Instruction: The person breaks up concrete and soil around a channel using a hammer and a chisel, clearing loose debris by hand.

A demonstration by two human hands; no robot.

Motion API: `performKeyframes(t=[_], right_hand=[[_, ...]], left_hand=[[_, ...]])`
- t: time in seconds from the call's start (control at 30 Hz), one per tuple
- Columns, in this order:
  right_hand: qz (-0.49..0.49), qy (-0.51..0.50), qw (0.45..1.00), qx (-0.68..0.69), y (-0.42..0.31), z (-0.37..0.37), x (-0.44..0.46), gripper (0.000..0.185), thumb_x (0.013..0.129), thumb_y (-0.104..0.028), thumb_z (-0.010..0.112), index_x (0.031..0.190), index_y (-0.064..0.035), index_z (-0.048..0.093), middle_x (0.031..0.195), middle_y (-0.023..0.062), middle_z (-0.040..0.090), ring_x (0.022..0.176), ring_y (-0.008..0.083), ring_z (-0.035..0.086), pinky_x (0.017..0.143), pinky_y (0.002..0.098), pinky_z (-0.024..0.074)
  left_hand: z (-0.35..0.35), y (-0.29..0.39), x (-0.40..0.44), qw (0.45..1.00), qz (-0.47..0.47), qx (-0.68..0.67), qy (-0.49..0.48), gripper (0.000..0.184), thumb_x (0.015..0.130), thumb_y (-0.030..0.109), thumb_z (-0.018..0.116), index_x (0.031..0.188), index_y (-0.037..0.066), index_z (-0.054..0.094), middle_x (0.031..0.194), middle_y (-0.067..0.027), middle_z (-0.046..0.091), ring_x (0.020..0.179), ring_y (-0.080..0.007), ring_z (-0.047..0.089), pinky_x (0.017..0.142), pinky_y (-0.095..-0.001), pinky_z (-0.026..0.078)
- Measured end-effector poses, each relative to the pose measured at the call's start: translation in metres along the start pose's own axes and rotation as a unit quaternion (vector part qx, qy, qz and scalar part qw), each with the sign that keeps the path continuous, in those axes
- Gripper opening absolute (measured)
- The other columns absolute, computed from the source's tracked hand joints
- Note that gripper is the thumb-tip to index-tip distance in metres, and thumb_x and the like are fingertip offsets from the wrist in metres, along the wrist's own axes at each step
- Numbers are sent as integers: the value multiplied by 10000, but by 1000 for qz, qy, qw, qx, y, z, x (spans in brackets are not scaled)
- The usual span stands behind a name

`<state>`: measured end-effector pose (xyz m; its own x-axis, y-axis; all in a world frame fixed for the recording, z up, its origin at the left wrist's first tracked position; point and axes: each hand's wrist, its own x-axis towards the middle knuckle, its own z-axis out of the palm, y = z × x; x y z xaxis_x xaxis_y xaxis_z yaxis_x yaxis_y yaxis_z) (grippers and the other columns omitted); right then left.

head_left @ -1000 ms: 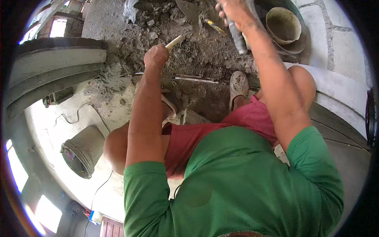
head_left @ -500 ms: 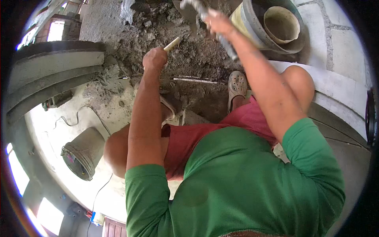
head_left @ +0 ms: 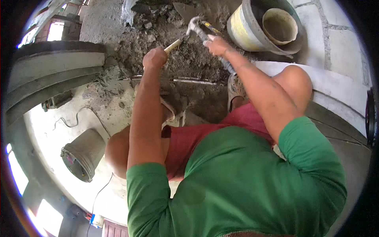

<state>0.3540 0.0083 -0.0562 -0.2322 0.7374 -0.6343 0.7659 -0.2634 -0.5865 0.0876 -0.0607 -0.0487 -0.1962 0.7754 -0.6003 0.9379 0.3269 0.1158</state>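
My left hand (head_left: 154, 58) is closed around a short pale stick (head_left: 172, 46), which sticks out up and to the right over the rubble. I cannot tell whether it is wood or plastic. My right hand (head_left: 219, 46) grips the worn, grey-wrapped handle of a claw hammer (head_left: 203, 34). The hammer's head is at the free end of the stick, touching or very near it. Beneath both tools lies broken, damp mortar rubble (head_left: 181, 61). Just beyond the hammer is a yellow-and-black handle (head_left: 211, 27), close to a flat metal blade (head_left: 184, 11).
A large bucket (head_left: 241, 29) with a smaller pail (head_left: 272, 37) inside stands at the upper right by a block wall (head_left: 347, 49). Curved steps (head_left: 59, 65) rise on the left. Another bucket (head_left: 85, 152) lies tipped near a cable (head_left: 96, 114) on the pale floor.
The hammer has swung down and left from its raised, blurred position, bringing its head to the stick's end. My left hand and the stick have barely moved.
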Motion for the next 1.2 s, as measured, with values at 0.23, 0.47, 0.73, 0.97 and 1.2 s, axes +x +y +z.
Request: performKeyframes(t=[0.23, 0.47, 0.73, 0.97, 1.2], right_hand=[[-172, 220, 925, 256, -152, -134, -47, 582, 1014, -322, 502, 1508, -88, 301, 729, 18, 540, 556, 107, 488, 454, 262, 417], [-194, 199, 874, 399, -168, -119, -106, 599, 1002, -311, 521, 1518, -97, 306, 693, 5, 530, 557, 121, 503, 475, 284, 446], [-36, 42, 929, 366, -64, 3, -69, 262, 969, -284, 564, 1140, -85, 556, 668, -6, 519, 483, 98, 472, 439, 287, 397], [-34, -31, 960, 277, -80, 11, -90, 606, 965, -293, 589, 1479, -63, 366, 708, -21, 530, 496, 41, 470, 407, 234, 397], [-113, -26, 971, 207, -127, 0, -109, 527, 970, -244, 584, 1434, -33, 450, 841, -8, 529, 687, 52, 478, 510, 225, 436]], left_hand=[[2, -11, 9, 1000, 1, 0, -14, 270, 912, 272, 563, 1080, 146, 733, 1049, -161, 715, 969, -347, 691, 841, -461, 542], [169, -56, -24, 956, -50, -282, 56, 378, 990, 430, 466, 1147, 93, 530, 892, -261, 671, 890, -443, 656, 754, -578, 506], [72, 26, -54, 822, -150, -460, 302, 368, 1018, 340, 456, 1039, 5, 607, 879, -229, 636, 795, -432, 608, 682, -543, 456], [125, -2, -65, 794, -226, -551, 124, 376, 1012, 341, 481, 1133, 12, 616, 955, -221, 660, 824, -391, 652, 675, -493, 531], [171, 34, -79, 874, -164, -443, 111, 348, 984, 323, 516, 1101, 11, 616, 975, -191, 673, 861, -394, 658, 711, -500, 523]])
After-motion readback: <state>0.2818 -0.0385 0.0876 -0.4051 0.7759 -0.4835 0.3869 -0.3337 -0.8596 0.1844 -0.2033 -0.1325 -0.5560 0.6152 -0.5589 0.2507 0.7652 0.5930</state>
